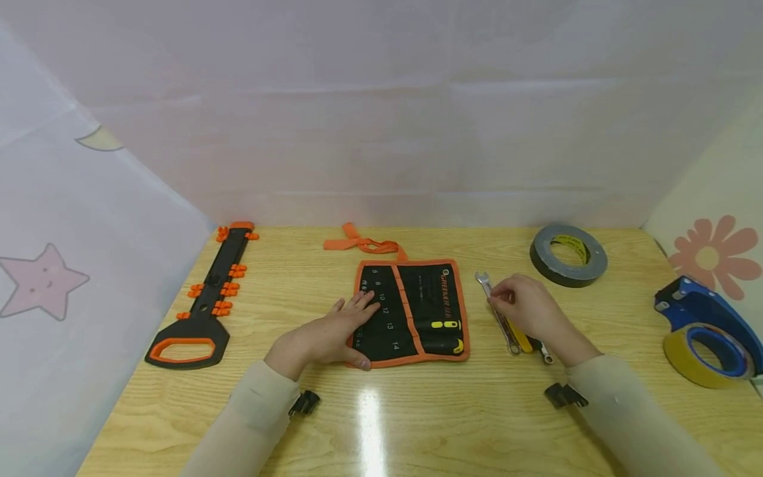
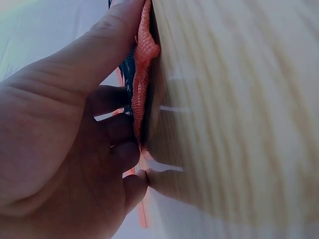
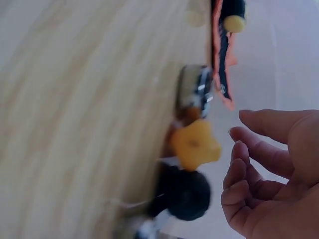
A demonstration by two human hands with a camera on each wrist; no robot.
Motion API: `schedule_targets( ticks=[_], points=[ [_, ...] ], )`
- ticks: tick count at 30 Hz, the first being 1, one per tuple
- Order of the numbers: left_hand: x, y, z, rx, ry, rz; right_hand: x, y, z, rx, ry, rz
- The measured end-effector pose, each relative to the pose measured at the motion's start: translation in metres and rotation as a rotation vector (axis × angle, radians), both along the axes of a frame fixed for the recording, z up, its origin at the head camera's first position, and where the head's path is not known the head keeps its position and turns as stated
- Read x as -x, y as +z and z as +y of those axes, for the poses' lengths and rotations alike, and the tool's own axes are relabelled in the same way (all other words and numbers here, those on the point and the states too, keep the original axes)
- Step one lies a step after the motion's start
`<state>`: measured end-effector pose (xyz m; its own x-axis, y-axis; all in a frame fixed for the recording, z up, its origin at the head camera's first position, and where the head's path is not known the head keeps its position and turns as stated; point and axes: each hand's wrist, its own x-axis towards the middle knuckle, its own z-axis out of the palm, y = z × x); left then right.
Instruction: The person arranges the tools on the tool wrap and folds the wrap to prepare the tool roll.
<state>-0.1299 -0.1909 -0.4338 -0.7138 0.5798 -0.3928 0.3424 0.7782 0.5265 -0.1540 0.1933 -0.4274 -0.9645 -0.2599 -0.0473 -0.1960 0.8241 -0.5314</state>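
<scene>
A black tool pouch [image 1: 429,291] with orange trim and printed size numbers lies flat on the table. My left hand [image 1: 334,333] rests on its left side, fingers spread over the fabric and thumb at the lower edge, also visible in the left wrist view. A black handle with a yellow end [image 3: 235,24] shows at the pouch. Right of it, my right hand [image 1: 527,308] hovers over a small group of tools: a silver wrench [image 1: 482,279], a yellow handle [image 3: 194,144] and a black round end [image 3: 188,196]. Its fingers are loosely bent with nothing between them.
At the left lies a black and orange rack [image 1: 217,278] with orange clips. A grey tape roll [image 1: 539,262] sits at the back right, and a blue tape dispenser [image 1: 712,301] with yellow tape [image 1: 685,361] stands at the right edge. An orange tie [image 1: 340,244] extends behind the pouch.
</scene>
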Motion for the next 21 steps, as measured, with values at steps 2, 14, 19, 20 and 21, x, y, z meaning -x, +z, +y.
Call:
schedule_targets(
  ticks=[2,14,19,20,21],
  points=[
    [0.0,-0.001,0.0,0.0,0.001,-0.001,0.002,-0.003,0.002,-0.004,-0.007,-0.027],
    [0.001,-0.002,-0.001,0.004,0.0,0.004,0.009,-0.012,0.008,-0.052,0.005,-0.108],
    [0.001,-0.002,-0.001,0.007,0.0,0.001,0.01,-0.014,0.008,-0.074,-0.005,-0.102],
    [0.001,-0.002,0.0,0.007,0.0,0.001,0.01,-0.014,0.008,-0.074,-0.01,-0.106],
    [0.001,-0.002,0.0,0.008,0.001,0.001,0.01,-0.014,0.008,-0.074,-0.015,-0.111]
  ],
)
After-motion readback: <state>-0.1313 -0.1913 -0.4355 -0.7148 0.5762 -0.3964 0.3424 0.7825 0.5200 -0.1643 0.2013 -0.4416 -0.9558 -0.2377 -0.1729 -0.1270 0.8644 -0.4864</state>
